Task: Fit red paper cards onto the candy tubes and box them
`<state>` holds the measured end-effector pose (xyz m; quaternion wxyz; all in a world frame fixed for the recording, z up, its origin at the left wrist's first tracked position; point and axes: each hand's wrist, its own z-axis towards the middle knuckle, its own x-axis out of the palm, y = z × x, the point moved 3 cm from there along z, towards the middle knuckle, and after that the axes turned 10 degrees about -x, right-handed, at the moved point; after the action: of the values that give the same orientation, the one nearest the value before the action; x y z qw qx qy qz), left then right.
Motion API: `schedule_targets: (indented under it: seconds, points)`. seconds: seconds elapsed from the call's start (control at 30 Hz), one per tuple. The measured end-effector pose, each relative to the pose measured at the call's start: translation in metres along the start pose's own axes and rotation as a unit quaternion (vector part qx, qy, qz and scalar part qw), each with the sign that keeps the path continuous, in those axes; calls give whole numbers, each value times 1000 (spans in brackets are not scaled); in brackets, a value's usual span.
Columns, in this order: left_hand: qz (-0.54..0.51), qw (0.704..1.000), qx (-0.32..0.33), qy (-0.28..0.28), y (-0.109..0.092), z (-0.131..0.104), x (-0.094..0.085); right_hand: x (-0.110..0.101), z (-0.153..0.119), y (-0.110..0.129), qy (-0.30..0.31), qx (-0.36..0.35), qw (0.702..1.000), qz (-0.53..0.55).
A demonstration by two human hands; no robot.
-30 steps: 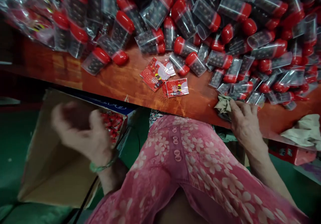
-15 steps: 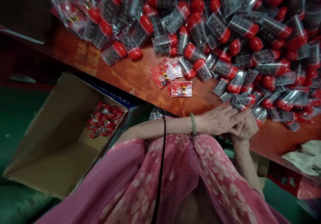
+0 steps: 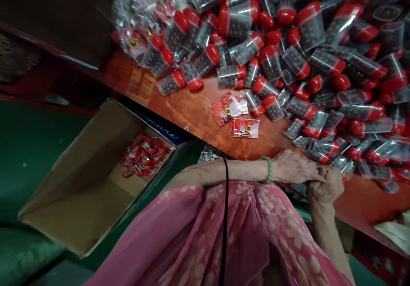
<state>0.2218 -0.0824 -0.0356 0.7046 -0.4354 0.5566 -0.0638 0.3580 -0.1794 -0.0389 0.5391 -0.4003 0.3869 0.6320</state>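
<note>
My left hand point(image 3: 293, 166), with a green beaded bracelet point(image 3: 267, 169) at the wrist, reaches across to meet my right hand point(image 3: 328, 185) at the table's front edge. Its fingertips press together against the right hand's fingers. The right hand is curled closed, thumb side toward the left. Whatever lies between the fingers is too small and covered to make out. Just beyond the hands lie clear plastic tubes with red rounded ends point(image 3: 323, 147), dark dotted patterns inside. Two small red printed packets point(image 3: 246, 128) rest on the table to the left, partly overlapping.
A big heap of the same tubes covers the far side of the orange-brown table point(image 3: 198, 119). Clear plastic bags point(image 3: 150, 12) lie at the back left. Below the edge, an open cardboard box point(image 3: 73, 192) holds small red packets point(image 3: 145, 154). Pale cloth point(image 3: 395, 230) lies at right.
The view has shifted, so everything appears farther right and lower. My hands stay together, with the left fingers now drawn closer into a pinch at the right fingers.
</note>
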Motion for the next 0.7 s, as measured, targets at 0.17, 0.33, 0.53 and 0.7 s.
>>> schedule_targets:
  seconds: [0.17, 0.33, 0.53, 0.7]
  points:
    - [31, 982, 91, -161, 18, -34, -51, -14, 6, -6, -1, 17, 1000, -11]
    - [76, 922, -9, -379, 81, -100, -120, -35, 49, 15, -126, 33, 991, -14]
    - [111, 923, -169, -328, 128, -140, -135, -18, 158, 98, -71, -12, 986, 153]
    - [115, 924, -173, -320, 134, -144, -120, 21, 218, 135, 96, -70, 984, 134]
